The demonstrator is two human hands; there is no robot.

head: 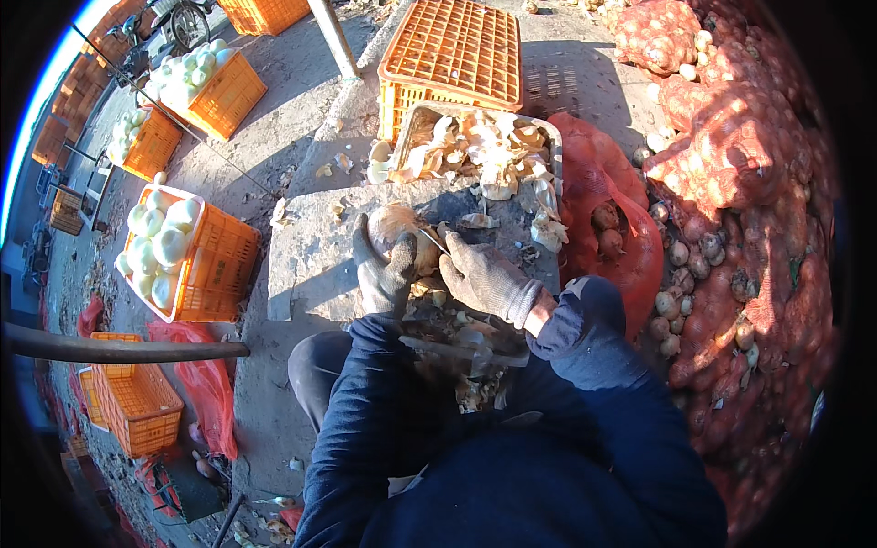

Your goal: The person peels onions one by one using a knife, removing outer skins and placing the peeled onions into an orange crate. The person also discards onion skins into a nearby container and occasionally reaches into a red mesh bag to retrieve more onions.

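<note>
Over a worn board [322, 246], my left hand [385, 270] in a grey glove grips an onion [392, 222] with dry, papery skin. My gloved right hand [488, 277] holds a small knife [433, 240], whose blade lies against the onion's right side. The fingers hide most of the handle. Loose skins [477, 220] lie on the board to the right. Just beyond its far edge, a tray [556, 147] is heaped with dry onion skins [473, 147]. More skins lie below the board, between my knees.
An orange crate [219, 267] of peeled onions [168, 243] stands at left, with similar crates behind it. An upside-down orange crate [452, 48] sits beyond the tray. Red mesh sacks of onions [719, 144] pile up at right; an opened mesh sack [616, 267] touches the board's side.
</note>
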